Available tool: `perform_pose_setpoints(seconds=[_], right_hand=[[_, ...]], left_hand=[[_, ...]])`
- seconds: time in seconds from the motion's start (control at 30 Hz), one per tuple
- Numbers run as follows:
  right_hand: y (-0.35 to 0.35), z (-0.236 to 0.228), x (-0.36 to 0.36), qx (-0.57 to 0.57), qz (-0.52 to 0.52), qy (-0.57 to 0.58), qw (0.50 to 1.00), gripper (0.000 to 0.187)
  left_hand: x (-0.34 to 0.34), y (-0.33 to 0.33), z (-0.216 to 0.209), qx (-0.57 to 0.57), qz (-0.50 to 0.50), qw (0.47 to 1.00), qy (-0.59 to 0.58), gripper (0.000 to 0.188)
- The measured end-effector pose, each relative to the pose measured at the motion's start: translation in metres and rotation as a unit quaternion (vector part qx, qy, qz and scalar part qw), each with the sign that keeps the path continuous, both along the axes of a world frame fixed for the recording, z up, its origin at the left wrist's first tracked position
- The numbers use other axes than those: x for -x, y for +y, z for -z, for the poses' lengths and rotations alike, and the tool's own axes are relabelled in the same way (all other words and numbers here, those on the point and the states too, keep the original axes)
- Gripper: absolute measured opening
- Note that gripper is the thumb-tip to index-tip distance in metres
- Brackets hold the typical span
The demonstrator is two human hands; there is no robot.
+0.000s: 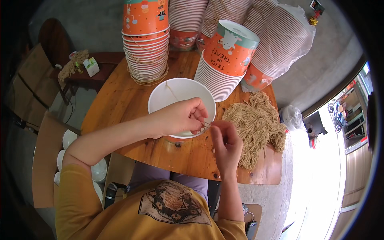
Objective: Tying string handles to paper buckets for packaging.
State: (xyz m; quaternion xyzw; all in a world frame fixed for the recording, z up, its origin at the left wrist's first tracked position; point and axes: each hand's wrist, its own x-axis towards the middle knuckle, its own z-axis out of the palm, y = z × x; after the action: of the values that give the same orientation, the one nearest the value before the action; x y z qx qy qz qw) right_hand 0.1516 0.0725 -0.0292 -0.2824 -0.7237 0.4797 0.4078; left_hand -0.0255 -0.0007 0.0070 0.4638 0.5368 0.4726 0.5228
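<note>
A white-lined paper bucket (157, 95) stands mouth-up at the near middle of the wooden table. One piece of tan string (172, 90) is fixed at its far left rim and runs down into the mouth. My left hand (187, 116) reaches across the bucket, fingers curled in a pinch at the near right rim. My right hand (227, 138) meets it there from the right, thumb and forefinger pressed together. A short length of string shows between the two hands, held by both. Its exact end and any knot are too small to make out. Beside my right hand lies a heap of cut tan strings (254, 128).
Behind the bucket rise a stack of upside-down orange buckets (230, 52) and a stack with string loops (146, 52). Plastic-wrapped bucket stacks (284, 40) line the back. At left are a bench (106, 58) and a cardboard box (44, 160) holding white buckets.
</note>
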Motion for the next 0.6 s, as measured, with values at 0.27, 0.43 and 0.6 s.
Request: perform_pose_setpoints(seconds=[0.27,0.43,0.6], right_hand=[[-0.004,-0.004,0.006,-0.09,0.013,-0.075,0.993,0.012],[-0.007,-0.003,0.007,-0.163,0.035,-0.095,0.982,0.014],[-0.01,0.003,0.008,-0.299,0.071,-0.089,0.947,0.016]], left_hand=[[-0.004,-0.006,-0.003,-0.081,0.012,0.988,0.135,0.023],[-0.007,-0.01,-0.003,-0.089,-0.012,0.966,0.243,0.012],[-0.014,-0.013,0.0,-0.164,-0.069,0.911,0.371,0.008]])
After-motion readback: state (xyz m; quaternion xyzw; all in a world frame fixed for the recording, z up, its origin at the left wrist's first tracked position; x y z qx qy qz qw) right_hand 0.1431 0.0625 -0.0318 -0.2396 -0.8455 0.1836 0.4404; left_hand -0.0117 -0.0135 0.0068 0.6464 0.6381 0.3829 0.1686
